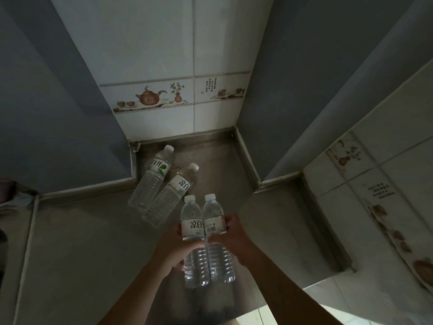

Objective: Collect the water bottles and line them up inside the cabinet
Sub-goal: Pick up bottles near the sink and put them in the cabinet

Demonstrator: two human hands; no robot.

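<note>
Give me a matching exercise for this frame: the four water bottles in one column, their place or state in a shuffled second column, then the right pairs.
1. leaf-label bottle
2. second lying bottle
3. left held bottle
4. right held bottle

A. barcode facing the camera
B. lying nearest the back corner
C. gripped by the left hand
D. lying beside the leaf-label bottle

Pairs: 1-B, 2-D, 3-C, 4-A. The right hand grips the barcode one.

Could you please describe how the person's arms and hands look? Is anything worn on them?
Both forearms are bare up to the frame's lower edge, with no sleeves showing. The left hand and right hand wear no gloves. No watch, bracelet or ring is visible, though the light is dim.
</note>
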